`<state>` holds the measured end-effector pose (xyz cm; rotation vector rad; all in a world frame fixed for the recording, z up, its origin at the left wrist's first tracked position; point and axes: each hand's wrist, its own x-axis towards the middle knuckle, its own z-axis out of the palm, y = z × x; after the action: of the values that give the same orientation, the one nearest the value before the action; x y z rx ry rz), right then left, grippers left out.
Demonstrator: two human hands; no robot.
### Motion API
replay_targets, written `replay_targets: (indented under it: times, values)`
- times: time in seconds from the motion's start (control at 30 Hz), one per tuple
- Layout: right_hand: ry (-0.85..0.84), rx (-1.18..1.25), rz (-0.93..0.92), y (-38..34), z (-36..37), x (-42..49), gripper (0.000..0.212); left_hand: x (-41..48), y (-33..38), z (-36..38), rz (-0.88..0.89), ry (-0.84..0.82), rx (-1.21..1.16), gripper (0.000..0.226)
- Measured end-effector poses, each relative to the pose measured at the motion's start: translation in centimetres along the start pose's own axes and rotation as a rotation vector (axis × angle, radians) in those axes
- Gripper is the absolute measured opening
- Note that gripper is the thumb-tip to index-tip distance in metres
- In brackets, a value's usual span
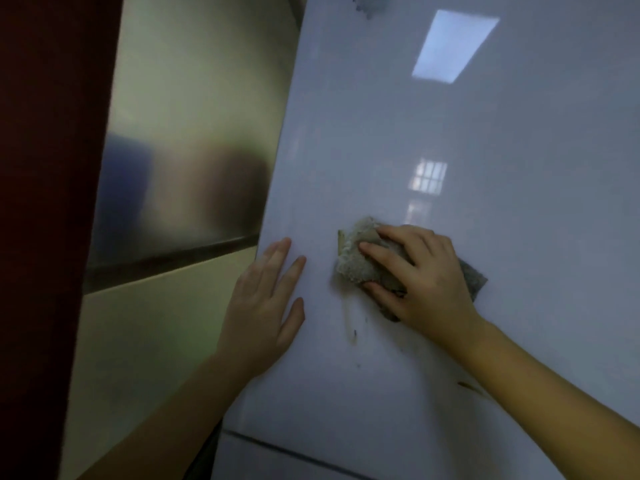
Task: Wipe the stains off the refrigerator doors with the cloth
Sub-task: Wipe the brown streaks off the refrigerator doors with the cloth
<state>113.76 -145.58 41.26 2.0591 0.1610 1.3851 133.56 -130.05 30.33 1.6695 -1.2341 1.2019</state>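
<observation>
A glossy pale refrigerator door [467,140] fills the right of the view. My right hand [426,275] presses a folded grey cloth [356,258] flat against the door. Just below the cloth are brownish smears and dark specks [353,332], and a small brown streak [467,386] lies beside my right forearm. A dark smudge [367,3] sits at the door's top edge. My left hand [266,306] lies flat on the door near its left edge, fingers apart, holding nothing.
A seam [294,453] crosses the door low down, with a lower panel beneath it. Left of the fridge stands a brushed-metal surface [187,150] with a dark horizontal gap [166,258]. A dark red panel [45,202] runs down the far left.
</observation>
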Motion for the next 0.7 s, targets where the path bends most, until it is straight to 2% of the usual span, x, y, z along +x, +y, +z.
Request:
replay_targets:
  times: [0.1, 0.3, 0.37, 0.47, 0.53, 0.6, 0.7]
  values:
    - [0.031, -0.04, 0.008, 0.3, -0.4, 0.5, 0.04, -0.4, -0.5, 0.9, 0.025, 0.027, 0.008, 0.062]
    - [0.101, -0.01, 0.212, -0.4, 0.8, 4.2, 0.046, -0.5, -0.2, 1.9, 0.001, 0.067, 0.003, 0.063]
    - [0.025, -0.021, 0.098, -1.3, 1.2, 3.5, 0.047, -0.5, -0.5, 1.8, 0.025, 0.086, 0.0, 0.059]
    - [-0.128, -0.036, -0.277, -2.3, 1.2, 0.7, 0.039, -0.6, -0.9, 1.2, 0.06, 0.096, 0.009, 0.056]
    - [-0.183, -0.047, -0.402, -1.9, 0.8, -0.1, 0.037, -0.5, -0.8, 0.8, 0.071, 0.092, 0.009, 0.055]
    - [-0.148, -0.066, -0.324, -1.0, 0.5, 0.6, 0.038, -0.5, -0.8, 0.6, 0.068, 0.08, 0.005, 0.055]
    - [-0.012, -0.087, -0.021, -0.5, 0.6, 2.3, 0.043, -0.6, -0.8, 0.4, 0.072, 0.062, -0.007, 0.055]
